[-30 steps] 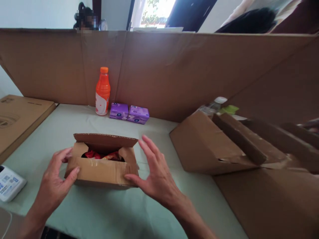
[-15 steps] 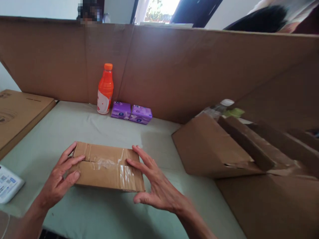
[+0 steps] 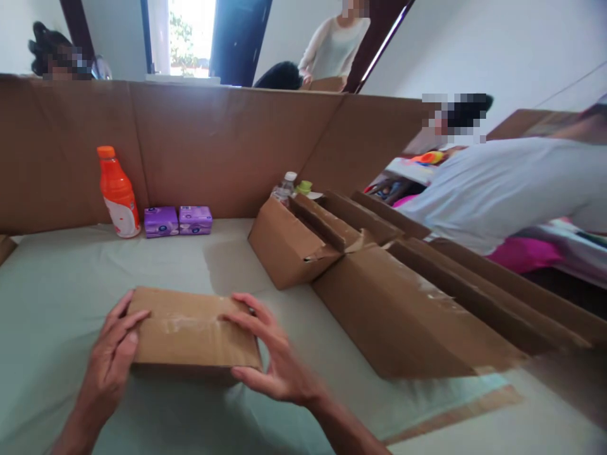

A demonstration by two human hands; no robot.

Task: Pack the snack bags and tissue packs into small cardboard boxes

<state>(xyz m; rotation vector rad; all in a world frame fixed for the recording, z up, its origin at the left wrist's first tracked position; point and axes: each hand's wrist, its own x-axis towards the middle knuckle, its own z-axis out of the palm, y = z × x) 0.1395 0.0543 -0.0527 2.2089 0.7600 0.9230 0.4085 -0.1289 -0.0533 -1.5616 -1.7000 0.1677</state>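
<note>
A small taped cardboard box [image 3: 190, 338] rests on the pale green cloth in front of me. My left hand [image 3: 114, 347] grips its left end, fingertips on the top and thumb against the near side. Around the right end curls my right hand [image 3: 272, 354], its fingers on the top edge and its thumb at the near corner. Clear tape shines along the top of the box. Beyond it stand an orange bottle [image 3: 118, 196] and two purple tissue packs [image 3: 161, 222], [image 3: 195, 220], close to the cardboard wall.
Open cardboard boxes [image 3: 294, 249], [image 3: 408, 316] stand to the right, with a clear plastic bottle [image 3: 286, 184] behind them. A tall cardboard wall [image 3: 227, 145] borders the back. Other people are beyond it, one in a pale shirt [image 3: 512, 189] at the right.
My view has swung right, bringing more of the right-hand boxes and people into sight. My right thumb has closed in on the small box's near corner.
</note>
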